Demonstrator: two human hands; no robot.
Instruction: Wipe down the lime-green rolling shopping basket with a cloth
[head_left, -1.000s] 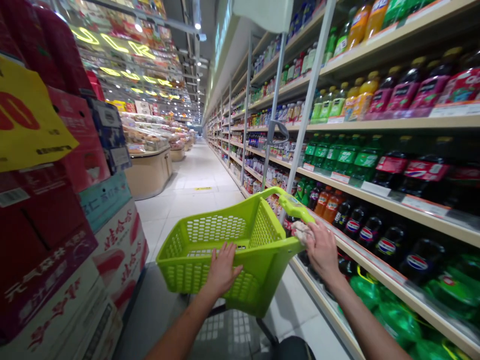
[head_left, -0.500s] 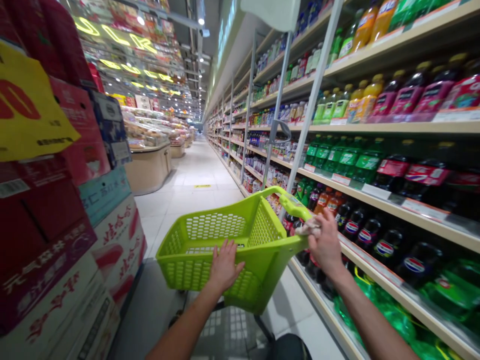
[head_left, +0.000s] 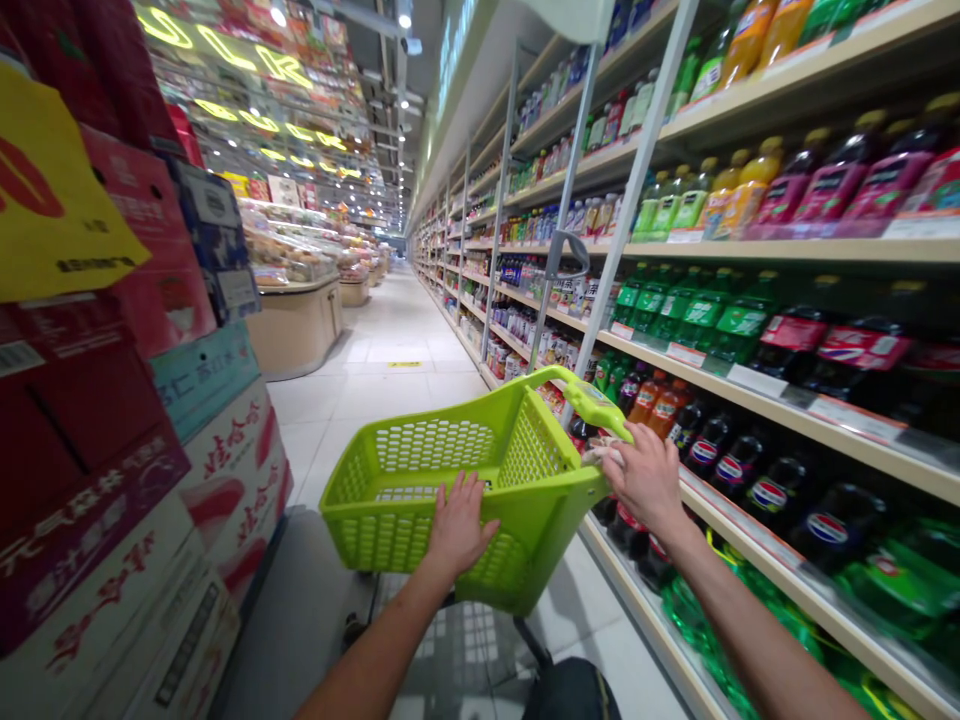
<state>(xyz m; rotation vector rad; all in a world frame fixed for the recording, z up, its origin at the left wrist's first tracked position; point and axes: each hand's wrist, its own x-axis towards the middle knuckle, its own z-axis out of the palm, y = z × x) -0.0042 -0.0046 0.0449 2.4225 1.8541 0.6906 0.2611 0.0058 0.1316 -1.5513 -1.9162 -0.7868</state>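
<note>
Right hand (head_left: 649,475) has moved forward over the cloth (head_left: 598,453) since half a second earlier; less of the cloth now shows. Left hand (head_left: 457,525) remains at the near rim of the cart (head_left: 529,540). Cart stands on the floor (head_left: 367,400), between boxes (head_left: 225,480) to its left and shelves (head_left: 750,252) to its right. Right grip: narrow, fingers curled over the cloth at the near end of the cart's handle (head_left: 596,405); pressure cannot be told. Left grip: wide, fingers laid over the rim, thumb spread outside; cannot tell whether it bears weight. Dark bottles (head_left: 769,495) and green bottles (head_left: 742,320) line the shelves beside the cart. Beyond it, to the left, stands a counter (head_left: 300,325).
</note>
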